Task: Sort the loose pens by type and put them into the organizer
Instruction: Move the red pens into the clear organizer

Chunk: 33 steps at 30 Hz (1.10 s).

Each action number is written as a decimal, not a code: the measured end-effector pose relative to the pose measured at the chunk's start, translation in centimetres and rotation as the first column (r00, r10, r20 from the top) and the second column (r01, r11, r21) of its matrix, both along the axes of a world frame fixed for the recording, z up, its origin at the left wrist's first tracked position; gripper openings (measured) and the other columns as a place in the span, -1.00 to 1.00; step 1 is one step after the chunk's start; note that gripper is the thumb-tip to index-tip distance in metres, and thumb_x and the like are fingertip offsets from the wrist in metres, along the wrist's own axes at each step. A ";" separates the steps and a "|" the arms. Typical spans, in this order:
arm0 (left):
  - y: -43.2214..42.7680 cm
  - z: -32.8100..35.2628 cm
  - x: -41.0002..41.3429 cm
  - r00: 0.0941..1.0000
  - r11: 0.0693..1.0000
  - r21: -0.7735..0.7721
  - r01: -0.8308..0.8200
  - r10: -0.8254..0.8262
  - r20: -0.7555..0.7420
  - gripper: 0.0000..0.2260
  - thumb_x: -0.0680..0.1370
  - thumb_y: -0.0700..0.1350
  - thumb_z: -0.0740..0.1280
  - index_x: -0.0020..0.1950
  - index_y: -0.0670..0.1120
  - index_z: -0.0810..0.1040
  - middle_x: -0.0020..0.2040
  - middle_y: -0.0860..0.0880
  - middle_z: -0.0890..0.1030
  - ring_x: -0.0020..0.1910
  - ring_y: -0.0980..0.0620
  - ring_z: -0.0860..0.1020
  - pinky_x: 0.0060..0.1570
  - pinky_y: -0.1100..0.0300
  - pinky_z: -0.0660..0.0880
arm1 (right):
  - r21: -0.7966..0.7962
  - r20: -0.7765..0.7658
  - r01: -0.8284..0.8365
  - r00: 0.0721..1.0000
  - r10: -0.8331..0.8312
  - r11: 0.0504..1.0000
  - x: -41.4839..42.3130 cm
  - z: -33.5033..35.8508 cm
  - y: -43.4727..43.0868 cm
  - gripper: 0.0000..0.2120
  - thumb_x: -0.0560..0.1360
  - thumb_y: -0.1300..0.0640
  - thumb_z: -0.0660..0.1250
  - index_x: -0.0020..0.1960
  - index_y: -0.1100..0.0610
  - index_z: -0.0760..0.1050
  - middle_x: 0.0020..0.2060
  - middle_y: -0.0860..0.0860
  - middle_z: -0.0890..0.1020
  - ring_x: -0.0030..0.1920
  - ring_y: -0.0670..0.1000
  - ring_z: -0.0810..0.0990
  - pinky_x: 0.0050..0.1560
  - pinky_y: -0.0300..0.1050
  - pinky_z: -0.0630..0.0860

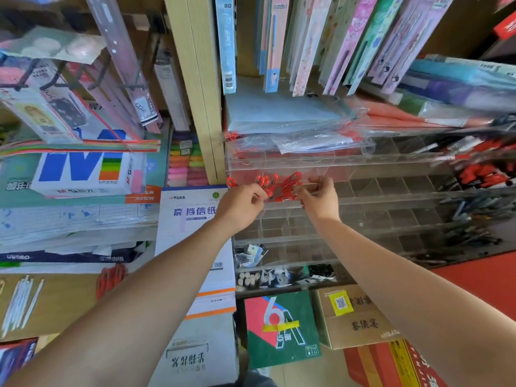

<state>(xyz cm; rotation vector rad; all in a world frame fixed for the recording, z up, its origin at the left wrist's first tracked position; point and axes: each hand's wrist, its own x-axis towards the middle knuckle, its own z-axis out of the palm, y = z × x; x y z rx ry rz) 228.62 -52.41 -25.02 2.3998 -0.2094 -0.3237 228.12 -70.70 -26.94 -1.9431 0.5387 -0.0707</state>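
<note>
Ideally, left hand [242, 203] and right hand [319, 197], fingers pinching red pens [268, 182], keep them bundled within one acrylic organizer [377, 188] cell.

Between left hand [240, 205] and right hand [319, 197], pens [268, 183] apparently in an upper compartment of the organizer [391, 197]

A pale wooden shelf upright [201, 88] runs down the upper centre of the frame, dividing crowded stationery shelving. Left of it lie stacked paper reams [83, 169], with packaged goods on metal hooks [117, 65] above them. Carded stationery packs [349, 37] hang at the upper right. A cardboard box [354, 317] sits at the lower centre-right, beside a flat red surface [474, 280] at the right edge. The light is soft and even.
</note>
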 end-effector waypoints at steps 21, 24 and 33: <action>36.7 -9.3 -9.2 0.909 0.951 0.248 -0.184 0.260 -0.325 -0.82 0.54 -0.01 0.25 -0.12 -0.07 0.57 -0.19 -0.06 0.60 -0.09 -0.12 0.58 -0.20 0.13 0.42 | 0.032 -0.215 -0.647 0.740 0.637 0.762 -8.5 -4.7 38.9 -0.91 0.50 0.18 0.32 -0.01 0.14 0.55 -0.23 0.01 0.61 -0.33 -0.11 0.52 -0.37 -0.34 0.39; 42.1 -13.8 -11.1 0.881 0.951 0.278 -0.136 0.244 -0.405 -0.85 0.57 -0.05 0.22 -0.12 -0.03 0.54 -0.22 0.00 0.55 -0.18 -0.04 0.53 -0.31 0.15 0.34 | 0.087 -0.366 -0.648 0.686 0.629 0.757 -9.8 -10.1 43.7 -0.85 0.50 0.09 0.35 0.03 0.12 0.53 -0.18 -0.01 0.57 -0.24 -0.02 0.55 -0.22 -0.23 0.45; 48.8 -28.3 -13.8 0.759 0.938 0.185 -0.294 0.347 -0.551 -0.82 0.59 -0.09 0.22 0.15 -0.11 0.48 0.08 -0.04 0.56 0.03 -0.02 0.53 0.04 0.10 0.45 | -0.014 -0.628 -0.631 0.609 0.484 0.775 -10.7 -25.7 49.0 -0.73 0.52 -0.09 0.30 0.08 0.09 0.53 -0.06 0.06 0.65 -0.09 0.04 0.62 -0.07 -0.11 0.52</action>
